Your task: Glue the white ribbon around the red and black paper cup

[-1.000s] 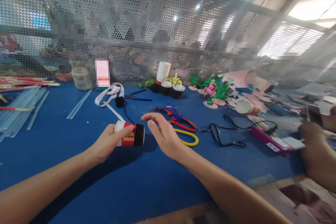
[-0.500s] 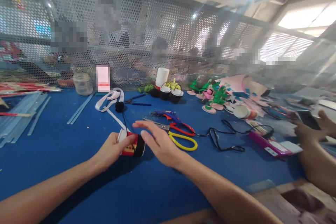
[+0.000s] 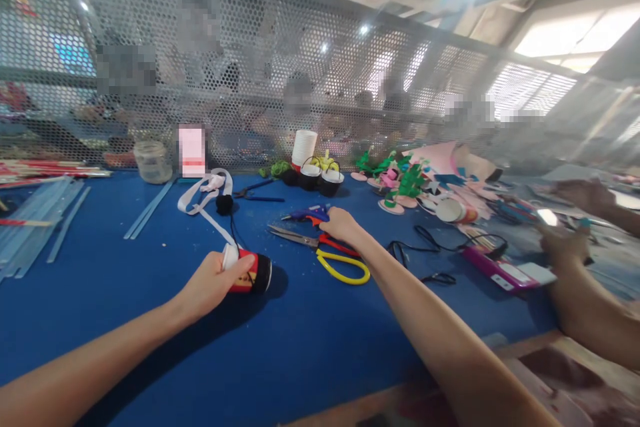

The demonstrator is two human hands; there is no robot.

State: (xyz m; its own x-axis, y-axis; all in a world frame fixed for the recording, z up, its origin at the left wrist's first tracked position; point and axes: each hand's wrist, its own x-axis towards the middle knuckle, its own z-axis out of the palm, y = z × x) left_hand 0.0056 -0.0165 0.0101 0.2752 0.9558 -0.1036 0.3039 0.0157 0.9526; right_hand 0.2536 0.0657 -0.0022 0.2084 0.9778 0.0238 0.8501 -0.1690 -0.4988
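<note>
My left hand (image 3: 210, 283) clamped the red-white-black paper cup (image 3: 249, 270) on its side toward the bench (image 3: 100, 293)'s near edge, so it couldn't roll. My right hand (image 3: 343, 223) covered the blue plastic glue gun (image 3: 307, 215), grip unclear.

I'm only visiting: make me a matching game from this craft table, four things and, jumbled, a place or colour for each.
Things:
1 decorated cup
2 scissors
3 jar
4 ribbon

Clues:
A against the mesh wall
B white, looped on the table
C held in the left hand
D yellow and red handles

Pairs: 1-C, 2-D, 3-A, 4-B.
</note>
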